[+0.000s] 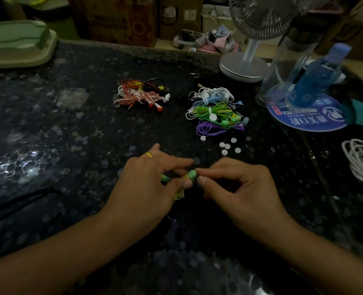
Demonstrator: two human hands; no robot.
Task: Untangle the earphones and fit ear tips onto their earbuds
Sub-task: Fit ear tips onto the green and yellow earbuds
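Green earbud (192, 174) pinched between both hands (194, 177).

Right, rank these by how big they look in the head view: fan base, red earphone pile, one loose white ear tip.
1. Fan base, though it looks about as wide as the pile.
2. Red earphone pile, roughly level in depth.
3. Loose white ear tip, clearly smallest.

A fan (245, 67) stands at the back of a dark speckled surface (48, 145), beside a blue bottle (316, 77) and cardboard boxes (116, 20).
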